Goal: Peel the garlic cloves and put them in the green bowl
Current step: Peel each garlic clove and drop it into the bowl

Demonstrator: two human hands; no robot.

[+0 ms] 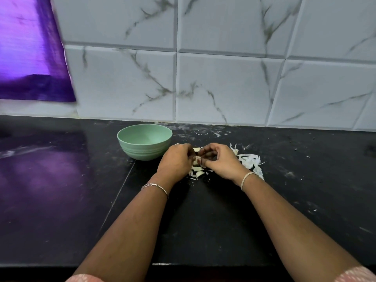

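Left hand (177, 159) and right hand (218, 161) both pinch one clove (198, 158) between them, above the pile (197, 171) on the desk (203, 220). Bowl (142, 151) is just left of the left hand, so that hand's nearer.

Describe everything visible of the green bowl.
The green bowl is pale mint, round and matte, plastic by its look, with shallow rings around its lower outer wall. It stands upright on the black countertop near the tiled wall, just left of the left hand; contact is unclear. The inner wall that shows holds nothing.
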